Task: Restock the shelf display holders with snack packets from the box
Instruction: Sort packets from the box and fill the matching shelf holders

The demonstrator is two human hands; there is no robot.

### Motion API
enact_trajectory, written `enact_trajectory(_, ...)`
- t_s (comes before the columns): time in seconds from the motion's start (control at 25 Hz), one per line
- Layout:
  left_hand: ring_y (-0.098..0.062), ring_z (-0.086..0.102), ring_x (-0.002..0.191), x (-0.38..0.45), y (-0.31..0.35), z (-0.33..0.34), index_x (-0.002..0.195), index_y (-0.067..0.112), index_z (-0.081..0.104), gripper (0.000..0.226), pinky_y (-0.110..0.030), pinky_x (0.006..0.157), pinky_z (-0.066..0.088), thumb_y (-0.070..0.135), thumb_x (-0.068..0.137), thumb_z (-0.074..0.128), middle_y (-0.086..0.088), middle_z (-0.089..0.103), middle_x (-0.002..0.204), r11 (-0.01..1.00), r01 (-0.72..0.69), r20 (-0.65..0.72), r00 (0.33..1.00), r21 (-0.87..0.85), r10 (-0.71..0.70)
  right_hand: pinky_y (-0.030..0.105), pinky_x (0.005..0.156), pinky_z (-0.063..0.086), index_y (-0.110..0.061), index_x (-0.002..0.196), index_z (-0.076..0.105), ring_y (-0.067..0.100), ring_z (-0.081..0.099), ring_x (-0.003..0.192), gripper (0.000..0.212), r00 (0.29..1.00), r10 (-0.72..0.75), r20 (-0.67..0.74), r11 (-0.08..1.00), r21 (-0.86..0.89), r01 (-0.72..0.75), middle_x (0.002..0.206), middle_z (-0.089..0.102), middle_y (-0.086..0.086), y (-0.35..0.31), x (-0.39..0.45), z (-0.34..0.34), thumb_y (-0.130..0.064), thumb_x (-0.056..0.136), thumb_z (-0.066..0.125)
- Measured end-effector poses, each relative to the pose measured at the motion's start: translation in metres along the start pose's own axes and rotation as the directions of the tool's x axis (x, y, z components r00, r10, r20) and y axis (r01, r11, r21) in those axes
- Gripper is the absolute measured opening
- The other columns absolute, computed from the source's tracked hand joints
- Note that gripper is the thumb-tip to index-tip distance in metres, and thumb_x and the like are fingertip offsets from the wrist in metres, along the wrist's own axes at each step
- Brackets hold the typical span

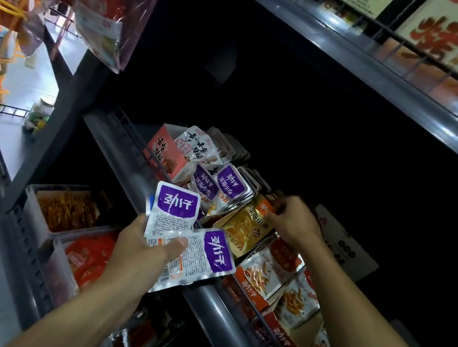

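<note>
Restocking under way: our left hand (144,245) grips purple snack packets (191,243) below the shelf holder (231,222); our right hand (294,221) pinches a gold packet (252,226) there. Next, we slot purples in.

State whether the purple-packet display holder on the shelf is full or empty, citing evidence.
Partly filled: purple packets stand in its front; the left hand holds more. How full, cannot tell.
</note>
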State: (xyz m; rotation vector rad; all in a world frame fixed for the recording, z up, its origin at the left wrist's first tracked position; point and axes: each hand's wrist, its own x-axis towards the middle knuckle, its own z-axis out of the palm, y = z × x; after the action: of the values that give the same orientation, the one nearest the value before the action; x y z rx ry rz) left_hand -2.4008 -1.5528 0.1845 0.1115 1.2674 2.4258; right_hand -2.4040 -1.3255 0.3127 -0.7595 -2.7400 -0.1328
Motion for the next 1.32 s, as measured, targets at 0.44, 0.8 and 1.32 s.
enact_trajectory(0.44,-0.021,0.073,0.093,-0.004,0.002,0.002,0.109,0.021,0.066,0.035,-0.046,0.090,0.055,-0.001,0.083,0.073,0.002,0.077,0.099,1.000,-0.021,0.048,0.999,-0.011,0.022,0.035,0.071,0.054,-0.016,0.113,0.054,0.022,0.063,0.083,0.027,0.997,0.081,-0.005,0.994,-0.075,-0.082,0.096,0.062,0.006,0.012,-0.008,0.000,-0.032,0.093,0.062)
enact_trajectory(0.8,-0.023,0.072,0.097,-0.015,0.012,0.002,0.111,0.017,0.066,0.031,-0.045,0.090,0.055,0.003,0.085,0.071,-0.001,0.076,0.102,0.996,-0.087,0.092,0.992,-0.013,0.088,0.025,0.057,0.050,-0.011,0.096,0.067,0.016,0.065,0.066,0.032,0.882,-0.255,0.398,0.748,0.659,-0.081,0.079,0.073,0.004,-0.033,-0.104,-0.038,-0.031,0.074,0.078)
enact_trajectory(1.32,-0.017,0.075,0.081,-0.045,0.024,-0.010,0.105,0.021,0.065,0.025,-0.028,0.066,0.059,0.017,0.082,0.075,0.002,0.077,0.092,0.963,-0.192,0.215,0.965,0.191,0.150,0.030,0.073,0.059,-0.005,0.092,0.057,0.019,0.073,0.083,0.019,0.889,-0.279,0.363,0.674,0.733,-0.088,0.088,0.076,0.008,-0.036,-0.139,-0.040,0.000,0.082,0.073)
